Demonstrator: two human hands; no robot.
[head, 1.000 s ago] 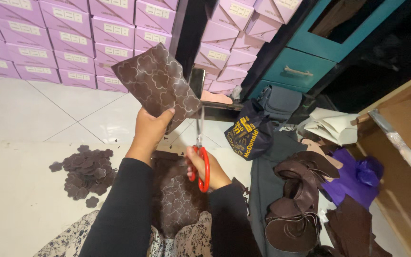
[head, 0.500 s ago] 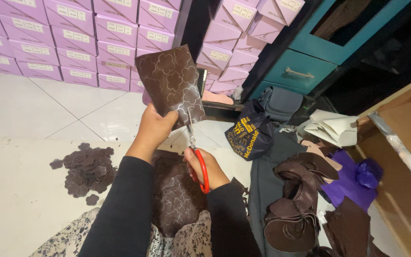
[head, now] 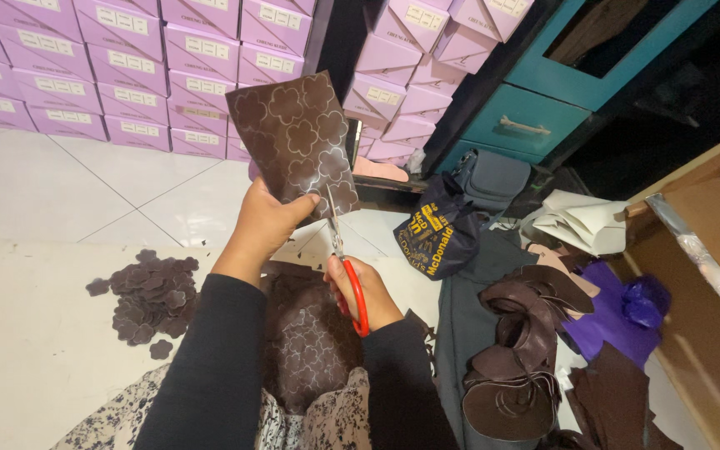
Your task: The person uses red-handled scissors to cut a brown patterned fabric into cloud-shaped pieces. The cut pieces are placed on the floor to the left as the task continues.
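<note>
1. up in front of the person, held clear of the floor, a dark brown sheet (head: pixel 297 137) stamped with flower outlines stands nearly upright. it is roughly square and tilted a little, with its lower corner pointing down toward the hands and its upper edge toward the far stacks of purple boxes (head: pixel 60 75).
2. the left hand (head: pixel 264 225) is closed on the sheet's lower left edge, thumb across the front face. this hand is the nearer of the two to the sheet and carries it.
3. the right hand (head: pixel 360 292) is closed through the red handles of a pair of scissors (head: pixel 345 267). it sits just below and to the right of the left hand, nearer the body.
4. the scissors' long axis runs almost straight up and away from the right hand, leaning slightly left. the blades meet the sheet's bottom edge near its lower right corner; whether they are parted cannot be told.
5. so the sheet lies above and slightly left of the scissors hand, straight along the line of the blades.
6. on the floor to the near left lies a pile of cut flower pieces (head: pixel 147 292). a second patterned piece (head: pixel 310 342) rests on the lap beneath both hands.
7. to the right, well apart, lie brown offcuts (head: pixel 518 358) and purple material (head: pixel 618 312).
</note>
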